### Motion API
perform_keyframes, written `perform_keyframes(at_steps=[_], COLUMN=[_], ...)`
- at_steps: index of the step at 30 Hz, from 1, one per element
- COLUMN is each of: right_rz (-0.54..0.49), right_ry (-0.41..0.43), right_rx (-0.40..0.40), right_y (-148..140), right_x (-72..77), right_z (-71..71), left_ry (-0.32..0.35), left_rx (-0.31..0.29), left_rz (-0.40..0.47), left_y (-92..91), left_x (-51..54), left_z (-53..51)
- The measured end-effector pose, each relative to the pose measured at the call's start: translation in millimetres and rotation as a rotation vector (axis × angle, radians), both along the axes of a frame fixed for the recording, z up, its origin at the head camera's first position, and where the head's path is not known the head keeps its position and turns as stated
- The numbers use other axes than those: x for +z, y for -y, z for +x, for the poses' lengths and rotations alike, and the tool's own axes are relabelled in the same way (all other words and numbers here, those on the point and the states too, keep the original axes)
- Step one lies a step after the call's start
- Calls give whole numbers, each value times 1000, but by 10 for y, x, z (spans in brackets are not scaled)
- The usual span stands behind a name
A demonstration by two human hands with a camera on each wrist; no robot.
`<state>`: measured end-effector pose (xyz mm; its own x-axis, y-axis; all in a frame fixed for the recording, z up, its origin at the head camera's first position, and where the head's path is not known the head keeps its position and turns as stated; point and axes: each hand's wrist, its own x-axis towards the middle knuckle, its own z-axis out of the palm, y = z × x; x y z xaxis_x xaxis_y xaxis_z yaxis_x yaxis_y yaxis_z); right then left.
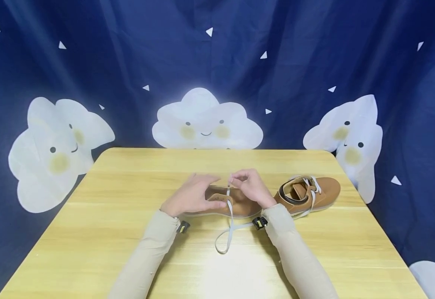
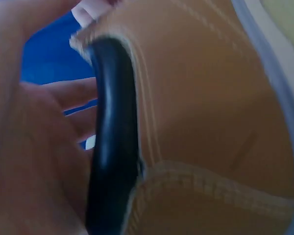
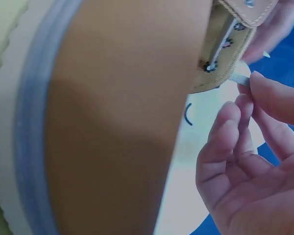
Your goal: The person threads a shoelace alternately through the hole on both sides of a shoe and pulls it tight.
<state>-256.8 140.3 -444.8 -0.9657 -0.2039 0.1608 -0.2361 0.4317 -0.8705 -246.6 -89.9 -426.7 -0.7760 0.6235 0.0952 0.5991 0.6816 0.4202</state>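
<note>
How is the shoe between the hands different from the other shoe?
The shoe between the hands has a long lace drooping into a loop on the table; the other shoe has laces crossing its front. The right hand pinches lace from the shoe between the hands, but no hand holds the other shoe. Both are brown with black collars.

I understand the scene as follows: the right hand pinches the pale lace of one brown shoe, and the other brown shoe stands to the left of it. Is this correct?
Not the side: the head view shows the other brown shoe to the right of the first brown shoe. The right hand does pinch the pale lace.
</note>
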Motion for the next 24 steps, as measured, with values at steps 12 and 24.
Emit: perform_keyframes(at_steps=[12, 24], right_rz=[-75, -143], right_ry=[-15, -103], right_rx=[19, 5], right_y=[-13, -31], right_x=[156, 309], right_z=[63, 136], left_ry=[32, 33], left_rx=[22, 23], left_rz=[-113, -116], left_y=[42, 35], left_x=[-74, -69], left_z=[-38, -25])
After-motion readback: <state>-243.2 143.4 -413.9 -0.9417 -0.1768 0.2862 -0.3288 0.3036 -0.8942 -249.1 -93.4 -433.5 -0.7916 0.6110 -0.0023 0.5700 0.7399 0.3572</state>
